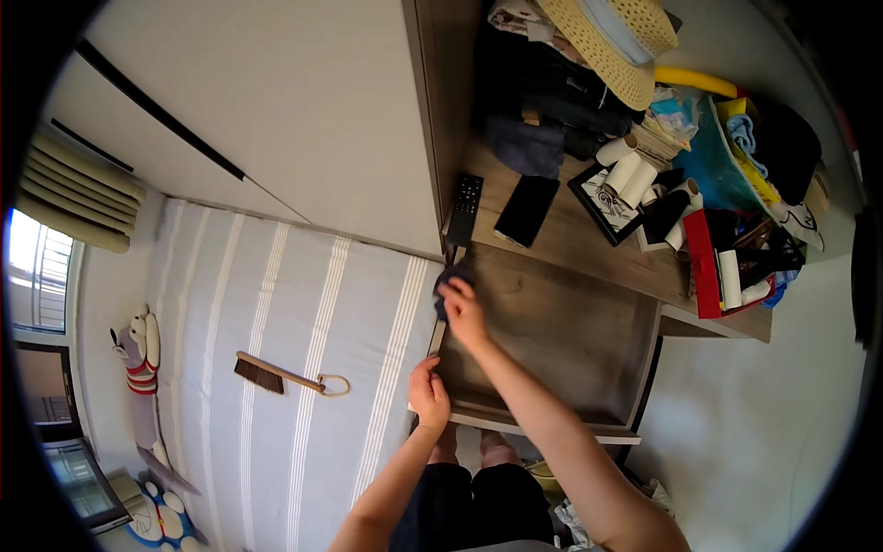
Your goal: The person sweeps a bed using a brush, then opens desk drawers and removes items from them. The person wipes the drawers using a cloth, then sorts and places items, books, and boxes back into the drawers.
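Observation:
A brown wooden drawer [589,368] stands pulled out in front of me, its inside bare. My right hand [463,313] reaches to its far left corner and presses a dark blue cloth [452,280] against the wood there. My left hand [429,394] grips the drawer's near left edge.
A striped grey bed [276,304] lies to the left with a hand brush [276,375] on it and a plush toy [140,368] at its side. The desk top [570,244] behind the drawer carries a remote [464,209], a black phone-like slab [526,210], paper rolls [630,170], a straw hat [612,37] and clutter.

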`<state>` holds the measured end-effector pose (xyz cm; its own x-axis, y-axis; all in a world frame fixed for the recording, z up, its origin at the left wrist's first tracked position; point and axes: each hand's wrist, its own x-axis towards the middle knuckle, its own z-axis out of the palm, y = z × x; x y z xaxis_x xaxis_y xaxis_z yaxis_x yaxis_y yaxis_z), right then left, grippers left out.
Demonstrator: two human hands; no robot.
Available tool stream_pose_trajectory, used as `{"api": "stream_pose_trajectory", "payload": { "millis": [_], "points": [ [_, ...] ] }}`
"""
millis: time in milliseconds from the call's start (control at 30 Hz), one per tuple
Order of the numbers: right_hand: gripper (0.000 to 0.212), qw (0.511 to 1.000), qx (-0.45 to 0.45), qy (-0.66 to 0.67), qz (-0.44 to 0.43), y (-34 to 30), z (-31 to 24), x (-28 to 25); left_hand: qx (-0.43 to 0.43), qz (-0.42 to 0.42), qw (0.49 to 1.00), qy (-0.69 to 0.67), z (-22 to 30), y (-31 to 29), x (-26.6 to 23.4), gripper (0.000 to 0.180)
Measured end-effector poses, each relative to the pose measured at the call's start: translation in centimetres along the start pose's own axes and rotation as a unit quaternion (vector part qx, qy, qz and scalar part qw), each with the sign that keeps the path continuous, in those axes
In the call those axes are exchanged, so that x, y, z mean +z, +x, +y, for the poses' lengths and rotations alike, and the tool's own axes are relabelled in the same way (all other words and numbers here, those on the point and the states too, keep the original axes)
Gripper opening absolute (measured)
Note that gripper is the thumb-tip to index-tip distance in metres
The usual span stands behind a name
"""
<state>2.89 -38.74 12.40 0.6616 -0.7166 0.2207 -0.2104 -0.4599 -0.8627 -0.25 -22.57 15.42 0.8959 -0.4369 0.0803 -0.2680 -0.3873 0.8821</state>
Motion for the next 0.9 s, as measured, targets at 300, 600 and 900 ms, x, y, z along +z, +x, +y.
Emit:
{"api": "stream_pose_trajectory", "payload": {
  "millis": [300, 600, 900],
  "points": [
    [0.018, 0.986, 0.117, 0.115, -0.043, -9.1, -3.7, -1.7, -0.028, -0.001, 0.996, -0.086, -0.8, -0.2, -1.3, 0.015],
    [0.032, 0.961, 0.004, 0.195, 0.199, 8.2, -8.9, -7.2, -0.015, -0.057, 0.986, -0.157, 2.2, 2.9, -2.1, 0.025],
    [0.033, 0.940, 0.191, 0.215, 0.186, 2.3, -3.5, -10.5, -0.004, -0.103, 0.978, -0.179, 5.5, 3.8, 1.2, 0.025]
  ]
}}
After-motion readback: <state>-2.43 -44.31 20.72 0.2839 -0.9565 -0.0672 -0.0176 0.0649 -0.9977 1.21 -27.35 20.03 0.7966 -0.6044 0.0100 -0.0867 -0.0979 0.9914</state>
